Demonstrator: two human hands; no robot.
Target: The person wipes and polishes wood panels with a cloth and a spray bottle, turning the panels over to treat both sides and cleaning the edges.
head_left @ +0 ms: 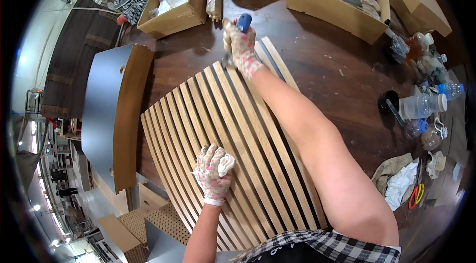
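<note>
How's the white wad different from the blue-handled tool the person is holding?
The white wad is crumpled, but the blue-handled tool has a smooth, rounded handle end. The left hand holds the wad over the slatted wood panel, nearer the person's body; the right hand holds the tool at the panel's far edge. Both are held in pink-spotted gloves.

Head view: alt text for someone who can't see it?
Gloved right hand grips a blue-handled tool near a slatted wooden panel's far edge; gloved left hand, over the slats, holds a white wad.
</note>
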